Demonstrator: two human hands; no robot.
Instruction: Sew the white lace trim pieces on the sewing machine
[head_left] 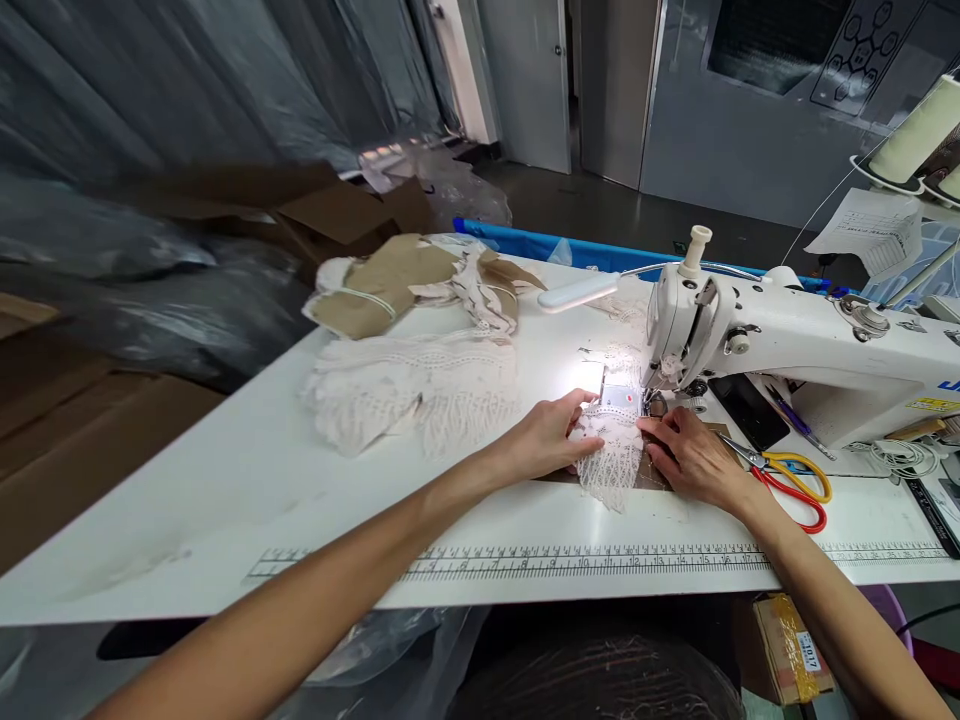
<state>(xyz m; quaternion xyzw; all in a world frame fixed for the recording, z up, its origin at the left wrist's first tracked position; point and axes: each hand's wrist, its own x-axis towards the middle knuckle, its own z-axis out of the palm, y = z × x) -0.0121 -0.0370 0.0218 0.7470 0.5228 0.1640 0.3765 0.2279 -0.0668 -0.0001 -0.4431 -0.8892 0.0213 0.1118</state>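
A piece of white fringed lace trim [611, 455] lies under the needle area of the white sewing machine [787, 340], lit by its lamp. My left hand [551, 437] grips the lace's left side, thumb over it and index finger near the metal plate [619, 396]. My right hand [694, 455] holds the lace's right edge just in front of the presser foot [654, 402], its fingertips bent down on it. Brown material [654, 474] shows beneath the lace. Scissors with yellow and red handles [799, 480] lie beside my right wrist.
More fringed lace [412, 390] is spread at left, with tan and white bundled pieces [390, 285] behind. A black phone [750, 412] and a pen [799, 422] lie under the machine arm. A printed ruler [555, 563] runs along the front edge. Cardboard boxes [337, 210] stand beyond the table.
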